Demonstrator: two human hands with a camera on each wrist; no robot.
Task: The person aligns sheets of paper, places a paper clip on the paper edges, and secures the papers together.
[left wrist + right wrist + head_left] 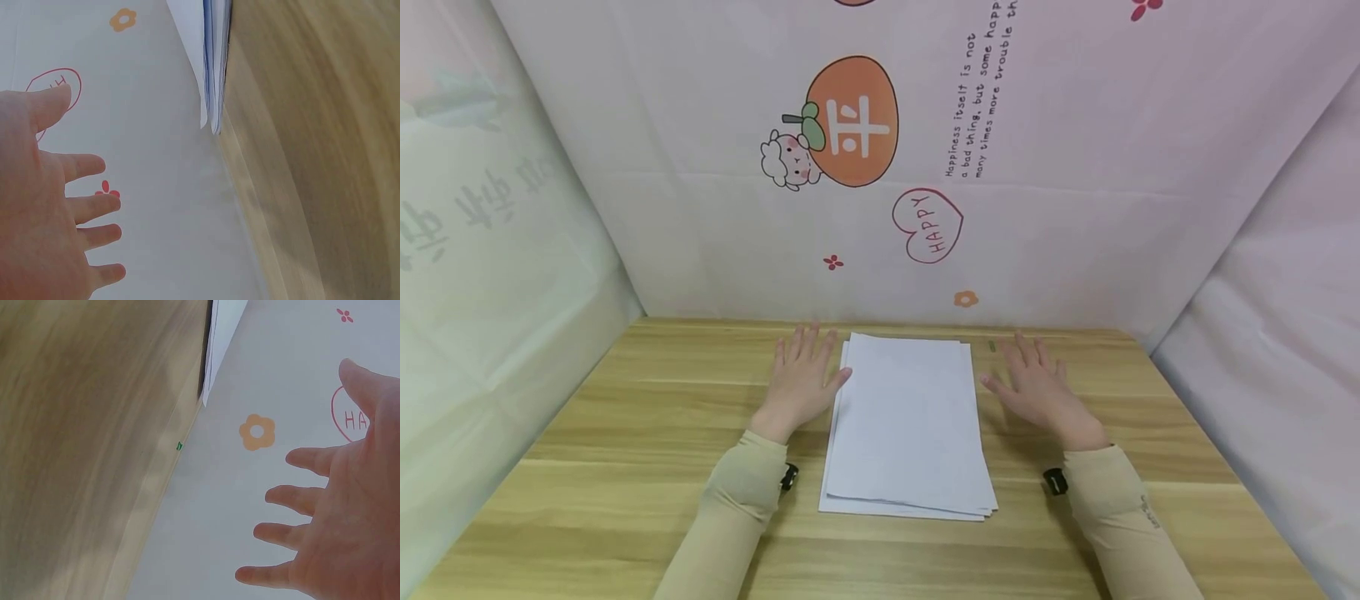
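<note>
A stack of white paper sheets lies on the wooden table, its edges slightly uneven and the top sheet a little askew. To the left of the stack is my left hand, palm down with fingers spread; its thumb overlaps the paper's left edge in the head view. In the left wrist view this hand holds nothing and appears raised above the table. My right hand is spread on the other side, apart from the stack. The right wrist view shows that hand with straight fingers and nothing in them.
The wooden table meets a printed white cloth at its far edge, with cloth on both sides too. A small green piece lies near the stack's far right corner. Dark wrist devices sit below both sleeves.
</note>
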